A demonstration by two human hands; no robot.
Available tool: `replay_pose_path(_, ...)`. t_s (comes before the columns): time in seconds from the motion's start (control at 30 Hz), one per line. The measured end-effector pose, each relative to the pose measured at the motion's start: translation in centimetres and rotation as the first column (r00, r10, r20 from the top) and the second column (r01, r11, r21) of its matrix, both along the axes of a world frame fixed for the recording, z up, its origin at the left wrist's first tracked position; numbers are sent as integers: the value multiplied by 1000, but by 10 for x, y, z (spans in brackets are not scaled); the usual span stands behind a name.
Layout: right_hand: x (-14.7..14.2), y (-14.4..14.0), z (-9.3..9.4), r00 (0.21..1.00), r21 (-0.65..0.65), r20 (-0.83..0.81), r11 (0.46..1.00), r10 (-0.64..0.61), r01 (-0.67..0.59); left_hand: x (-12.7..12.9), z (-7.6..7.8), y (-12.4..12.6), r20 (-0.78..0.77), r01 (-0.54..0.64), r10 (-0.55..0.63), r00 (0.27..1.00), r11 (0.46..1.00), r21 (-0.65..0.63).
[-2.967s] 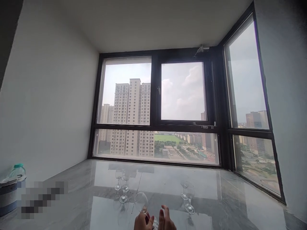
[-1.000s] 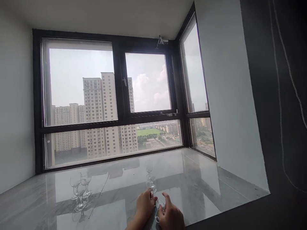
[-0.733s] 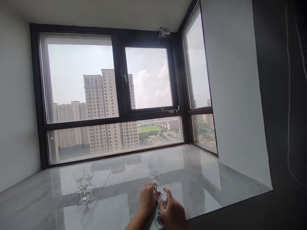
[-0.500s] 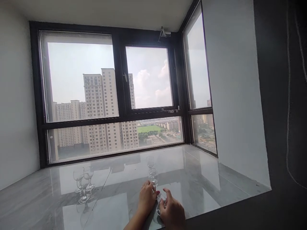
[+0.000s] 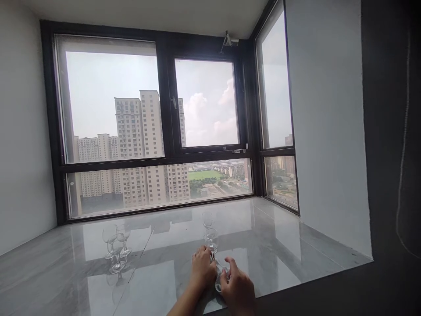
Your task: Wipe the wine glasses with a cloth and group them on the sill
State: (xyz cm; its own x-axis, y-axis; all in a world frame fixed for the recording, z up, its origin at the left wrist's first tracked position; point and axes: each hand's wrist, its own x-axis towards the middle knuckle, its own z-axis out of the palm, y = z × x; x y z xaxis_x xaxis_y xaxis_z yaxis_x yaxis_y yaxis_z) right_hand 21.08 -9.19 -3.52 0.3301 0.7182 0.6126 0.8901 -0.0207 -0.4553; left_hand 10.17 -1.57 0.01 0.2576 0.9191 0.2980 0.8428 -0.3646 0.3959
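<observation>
glass in hand (image 5: 219, 277): a small clear stemmed glass, low between the two hands near the front edge of the sill; most of it is hidden by the fingers, so its tilt cannot be told.
left hand (image 5: 203, 268): rests on the sill just left of that glass, fingers curled toward it and touching it; whether they close fully around it cannot be told.
right hand (image 5: 237, 288): just right of the glass, fingers bent over it, forefinger raised a little; the grasp looks loose, and how firm it is cannot be told.
two glasses behind (image 5: 210, 239): upright, one behind the other, just beyond the left hand's fingertips; the farther one (image 5: 208, 218) stands nearer the window.
glass cluster (image 5: 115, 248): three stemmed glasses upright and close together, well apart to the left.
sill (image 5: 283, 245): glossy grey marble slab, mirroring the panes.
window (image 5: 171, 127): dark-framed, wrapping the far side and right corner, with tower blocks and a green field outside.
walls: white on both sides.
</observation>
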Motion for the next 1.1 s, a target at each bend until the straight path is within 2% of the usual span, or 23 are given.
replay_pose_path(0.53,0,1,-1,1000,-6,-8,1000,8,-8,-4,-3,1,56,98,-100,993,995,36)
replay_pose_path(0.77,0,1,-2,1000,-19,-8,1000,2,-2,-4,-7,6,51,100,-103,993,993,56)
replay_pose_path(1.1,0,1,-4,999,-12,-29,1000,13,-14,-5,-7,11,122,86,-85,989,996,-7)
